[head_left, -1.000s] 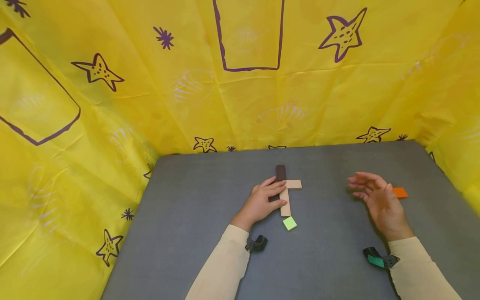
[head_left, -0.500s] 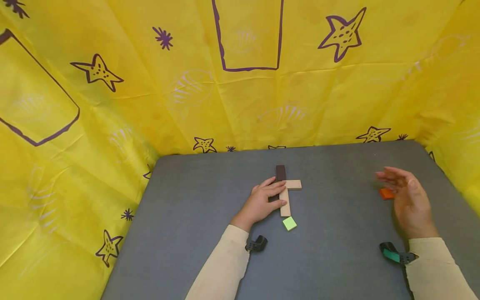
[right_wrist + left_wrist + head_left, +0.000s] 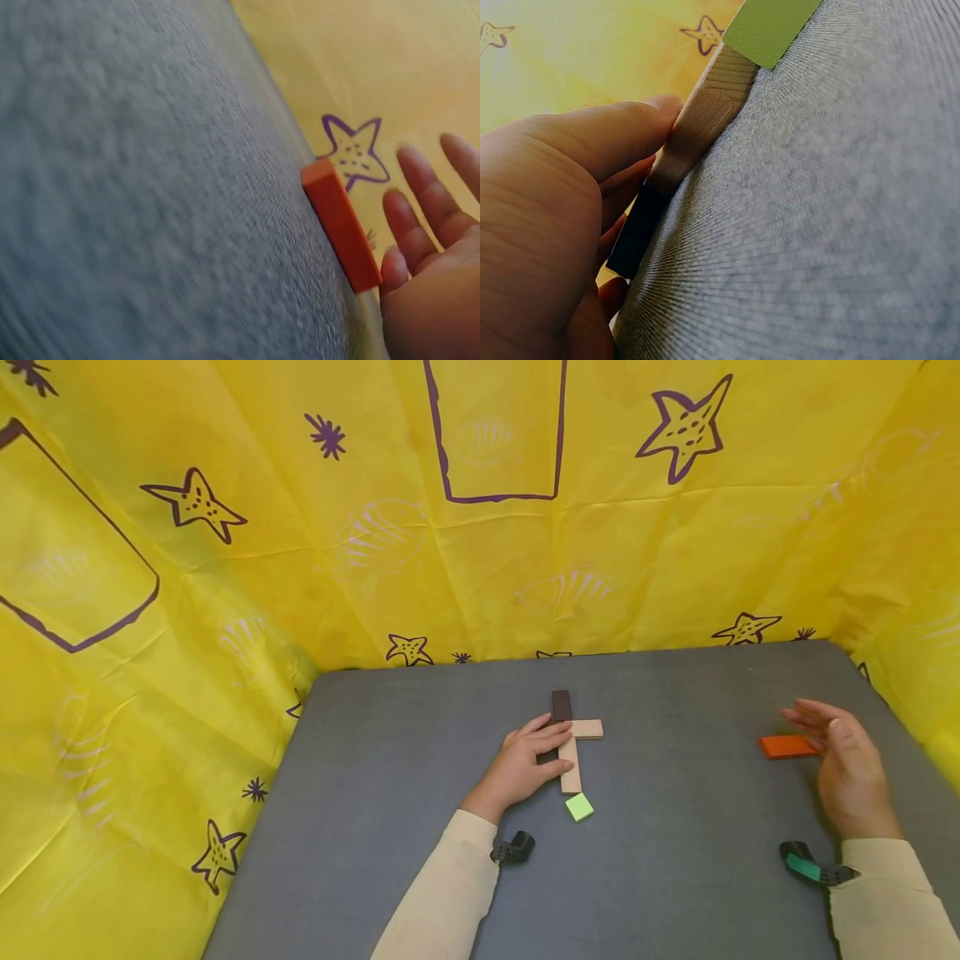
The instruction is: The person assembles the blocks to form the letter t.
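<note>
My left hand [image 3: 521, 768] rests on a small layout of flat wooden blocks, its thumb and fingertips on the tops. A plain wooden block [image 3: 571, 777] runs lengthwise there, with a second plain block [image 3: 590, 729] crosswise at its far end. Beyond these lies a dark brown block [image 3: 561, 705]; another dark block [image 3: 636, 232] shows below the thumb in the left wrist view. A light green square block [image 3: 580, 807] sits at the near end, turned at an angle. On the right, an orange block [image 3: 783, 747] lies flat, and my right hand [image 3: 855, 777] hovers beside it with fingers loosely extended, holding nothing.
The grey cloth-covered table [image 3: 675, 860] has its far edge against a yellow curtain [image 3: 487, 577] printed with starfish, which also hangs on both sides. Black straps [image 3: 513, 847] sit at the wrists.
My right hand has moved right, from left of the orange block to its right end, so more of the block shows. The left hand and the blocks under it stay in place.
</note>
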Motion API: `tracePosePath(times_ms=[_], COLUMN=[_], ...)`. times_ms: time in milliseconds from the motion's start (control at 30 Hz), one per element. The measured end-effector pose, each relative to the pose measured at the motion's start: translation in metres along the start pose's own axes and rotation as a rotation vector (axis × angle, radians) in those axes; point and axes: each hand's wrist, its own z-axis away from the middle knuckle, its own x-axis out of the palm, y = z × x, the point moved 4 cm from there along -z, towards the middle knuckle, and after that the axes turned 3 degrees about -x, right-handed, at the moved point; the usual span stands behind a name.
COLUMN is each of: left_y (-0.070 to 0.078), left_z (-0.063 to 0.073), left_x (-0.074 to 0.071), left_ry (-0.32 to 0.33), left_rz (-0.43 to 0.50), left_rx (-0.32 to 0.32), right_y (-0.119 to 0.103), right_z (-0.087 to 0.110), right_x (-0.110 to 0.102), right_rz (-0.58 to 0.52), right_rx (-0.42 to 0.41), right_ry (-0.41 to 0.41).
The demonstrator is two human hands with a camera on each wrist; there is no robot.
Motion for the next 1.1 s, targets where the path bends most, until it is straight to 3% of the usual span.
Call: tracePosePath(times_ms=[200,433,633,867,1100], left_y=[0.002,0.003,0.001,0.001,0.001], left_z=[0.000,0.000,-0.001,-0.001,0.000], left_x=[0.000,-0.001,-0.001,-0.001,-0.001], left_ry=[-0.003,-0.010,-0.013,-0.013,-0.015], left_rz=[-0.006,0.002,-0.004,-0.004,-0.004], left_rx=[-0.001,-0.012,-0.017,-0.017,-0.017], right_y=[0.003,0.006,0.005,0.010,0.013], right_z=[0.002,0.002,0.001,0.002,0.002], right_x=[-0.014,-0.023,-0.024,-0.025,-0.023], right_rz=[0.174,0.574,0.681,0.854,0.954], right_rx=[0.087,0.174,0.228,0.283,0.328], right_ry=[-0.026,-0.058,-0.071,-0.171,-0.207])
